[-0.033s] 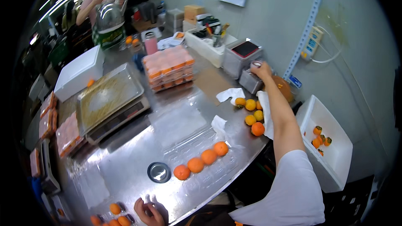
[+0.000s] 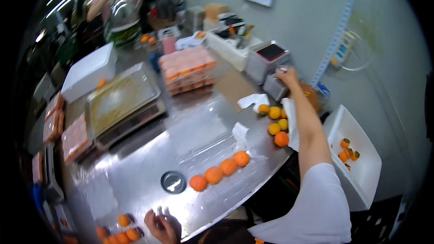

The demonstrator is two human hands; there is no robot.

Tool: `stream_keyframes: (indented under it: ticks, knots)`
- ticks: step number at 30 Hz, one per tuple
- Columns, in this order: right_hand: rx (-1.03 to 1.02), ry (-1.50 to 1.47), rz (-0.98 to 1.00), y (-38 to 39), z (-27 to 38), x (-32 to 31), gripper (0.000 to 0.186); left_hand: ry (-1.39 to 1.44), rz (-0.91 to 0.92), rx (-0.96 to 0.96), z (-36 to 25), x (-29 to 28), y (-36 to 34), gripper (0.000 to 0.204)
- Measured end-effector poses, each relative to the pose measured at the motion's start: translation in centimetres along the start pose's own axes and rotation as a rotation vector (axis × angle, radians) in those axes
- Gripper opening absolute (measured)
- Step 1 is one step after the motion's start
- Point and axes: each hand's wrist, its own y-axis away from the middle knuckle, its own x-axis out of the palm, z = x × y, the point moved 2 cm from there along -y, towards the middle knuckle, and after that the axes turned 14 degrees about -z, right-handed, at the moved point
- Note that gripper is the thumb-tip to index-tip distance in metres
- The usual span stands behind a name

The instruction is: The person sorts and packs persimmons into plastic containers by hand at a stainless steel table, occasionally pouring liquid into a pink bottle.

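My right hand (image 2: 285, 76) is stretched to the upper right of the frame, fingers curled onto the small grey box (image 2: 274, 86) that sits just below the grey scale with the dark top (image 2: 266, 59); I can't tell whether it grips anything or only presses there. My left hand (image 2: 159, 227) rests at the bottom edge, fingers loosely spread and holding nothing, just beside a cluster of oranges (image 2: 121, 231) at the lower left.

As I judge progress: four oranges (image 2: 219, 171) lie in a neat row on a clear plastic sheet (image 2: 212, 153) at centre, which looks like a batch laid out and not yet wrapped. Five more loose oranges (image 2: 275, 122) lie right of centre beside white paper (image 2: 253, 100), seemingly still waiting. A few others remain in the white bin (image 2: 361, 171) at the right edge. Stacked packs with pink tops (image 2: 187, 70) near the upper middle look finished. So some packing appears done, with a good share of fruit left on the steel table (image 2: 144, 176).
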Motion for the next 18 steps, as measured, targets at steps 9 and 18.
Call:
stream_keyframes:
  ticks: [9, 18]
  knots:
    - [-0.458, -0.286, -0.097, 4.5, 6.0, -4.0, 0.043, -0.060, 0.153, 0.242, -2.2, -0.4, -1.8, 0.035]
    - [-1.176, -0.587, 0.916, 32.8, 24.7, -4.9, 0.082, -0.015, 0.159, 0.223, -2.9, 0.1, -2.2, 0.032]
